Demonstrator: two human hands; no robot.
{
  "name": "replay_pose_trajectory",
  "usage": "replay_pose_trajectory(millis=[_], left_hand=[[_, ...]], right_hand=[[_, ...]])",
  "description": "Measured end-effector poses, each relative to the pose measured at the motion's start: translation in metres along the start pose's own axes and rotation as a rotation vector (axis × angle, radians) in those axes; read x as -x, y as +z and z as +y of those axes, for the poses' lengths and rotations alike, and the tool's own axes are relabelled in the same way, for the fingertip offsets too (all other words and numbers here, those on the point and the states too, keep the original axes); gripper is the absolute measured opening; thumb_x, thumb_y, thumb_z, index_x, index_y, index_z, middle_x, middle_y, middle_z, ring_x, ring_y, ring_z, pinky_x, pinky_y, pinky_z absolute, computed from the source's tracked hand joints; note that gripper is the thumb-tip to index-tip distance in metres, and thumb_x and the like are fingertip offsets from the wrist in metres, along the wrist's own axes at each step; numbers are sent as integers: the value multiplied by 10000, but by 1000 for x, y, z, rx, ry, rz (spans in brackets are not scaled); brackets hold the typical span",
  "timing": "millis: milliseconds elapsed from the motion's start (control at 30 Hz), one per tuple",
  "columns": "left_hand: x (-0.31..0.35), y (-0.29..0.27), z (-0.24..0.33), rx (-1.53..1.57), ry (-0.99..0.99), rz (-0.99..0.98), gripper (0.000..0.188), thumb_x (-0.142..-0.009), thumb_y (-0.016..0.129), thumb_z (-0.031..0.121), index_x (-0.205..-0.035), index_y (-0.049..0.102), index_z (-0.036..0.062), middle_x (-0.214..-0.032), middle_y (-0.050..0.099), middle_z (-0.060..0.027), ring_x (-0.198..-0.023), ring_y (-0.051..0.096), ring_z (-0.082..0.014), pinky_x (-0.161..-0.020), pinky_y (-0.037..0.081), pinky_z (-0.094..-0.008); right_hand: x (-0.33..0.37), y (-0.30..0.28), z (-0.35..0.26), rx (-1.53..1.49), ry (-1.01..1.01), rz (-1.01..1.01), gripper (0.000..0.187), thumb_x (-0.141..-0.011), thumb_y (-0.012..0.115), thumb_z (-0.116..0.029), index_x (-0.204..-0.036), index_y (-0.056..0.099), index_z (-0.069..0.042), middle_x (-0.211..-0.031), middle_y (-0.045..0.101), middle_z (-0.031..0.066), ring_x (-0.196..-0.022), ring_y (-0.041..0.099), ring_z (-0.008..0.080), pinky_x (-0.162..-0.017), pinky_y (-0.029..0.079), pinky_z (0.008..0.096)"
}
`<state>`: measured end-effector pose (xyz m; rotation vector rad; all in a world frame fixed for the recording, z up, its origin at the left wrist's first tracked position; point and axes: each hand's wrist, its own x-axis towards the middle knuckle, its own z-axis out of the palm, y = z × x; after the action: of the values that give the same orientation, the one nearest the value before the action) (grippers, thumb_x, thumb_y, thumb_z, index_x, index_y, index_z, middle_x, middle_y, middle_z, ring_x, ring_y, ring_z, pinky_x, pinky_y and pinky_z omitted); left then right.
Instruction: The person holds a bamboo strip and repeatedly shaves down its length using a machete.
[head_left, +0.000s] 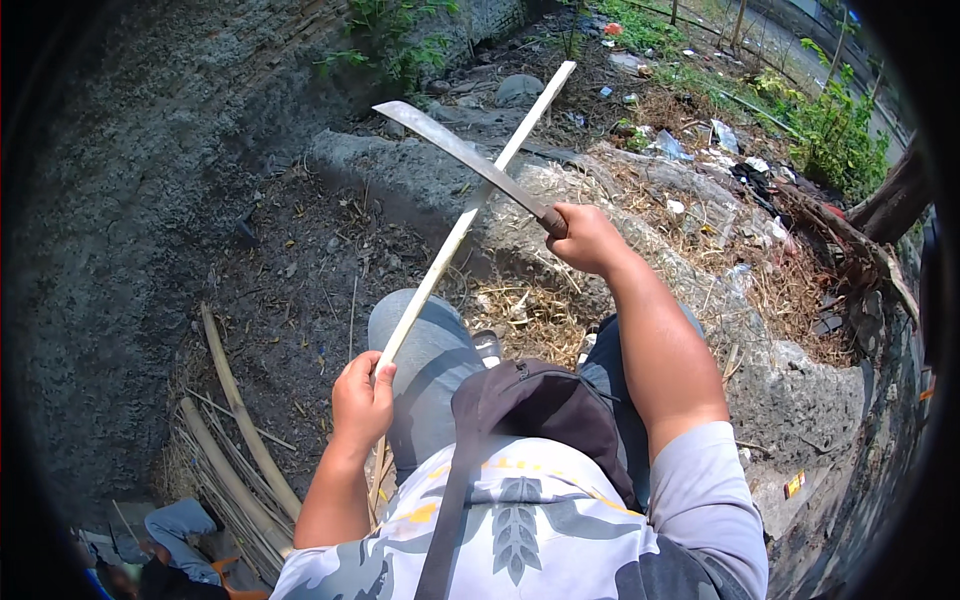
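My left hand (pixel 362 398) is closed round the near end of a long pale bamboo strip (pixel 447 250), just over my left thigh. The strip slants up and away to the right. In my right hand (pixel 590 238) is the dark handle of a machete (pixel 455 148). Its long, slightly curved blade points to the far left and crosses over the strip beyond the middle. From this angle I cannot tell whether blade and strip touch.
Long bamboo pieces (pixel 245 420) lie at the lower left, near another person's leg (pixel 180 530). A rough grey wall (pixel 110 250) rises on the left. Rock (pixel 380 165), dry straw (pixel 520 312) and litter spread ahead; a tree trunk (pixel 897 200) stands at right.
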<state>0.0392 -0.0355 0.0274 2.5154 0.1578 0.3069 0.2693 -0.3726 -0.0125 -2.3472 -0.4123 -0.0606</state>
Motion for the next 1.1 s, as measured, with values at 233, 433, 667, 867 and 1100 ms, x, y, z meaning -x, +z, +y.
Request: replay_pose_trajectory(millis=[233,433,667,867,1100], left_hand=[[2,2,-5,-55,55,-8,229,-950,676,193,-1045,682,-15,-914,699,-214,-830,671,-395,-753,522,-448],[6,0,-12,-68,6,6,246,-948,674,186,-1066,670,-30,-940,700,-231,-861,677,-415,-770,530,-456],[1,3,-10,-60,-14,7,249,-956,666,192,-1069,671,-30,-946,697,-237,-863,678,-414,-769,528,-461],[-13,0,7,-53,-41,-246,237,-1032,570,254,-1044,544,18,-805,674,-231,-779,656,-476,-697,503,-529],[-4,-6,-2,-54,-30,-196,246,-1028,580,264,-1023,570,18,-754,660,-222,-737,658,-457,-664,492,-522]], right_hand=[[12,11,-35,333,-347,-230,190,-734,747,-204,-864,630,-130,-777,699,139,-796,694,387,-706,541,515],[5,8,-11,433,-250,88,184,-745,756,-218,-867,660,-120,-790,718,133,-822,727,337,-768,556,484],[9,-1,-20,468,-17,-10,338,-740,798,-273,-984,632,-108,-930,731,143,-886,729,343,-818,573,472],[16,10,-31,389,-371,90,203,-739,745,-204,-865,608,-122,-796,697,113,-815,709,345,-744,551,510],[11,-6,-12,415,-122,72,185,-768,743,-218,-893,645,-123,-844,717,145,-844,704,377,-756,554,507]])
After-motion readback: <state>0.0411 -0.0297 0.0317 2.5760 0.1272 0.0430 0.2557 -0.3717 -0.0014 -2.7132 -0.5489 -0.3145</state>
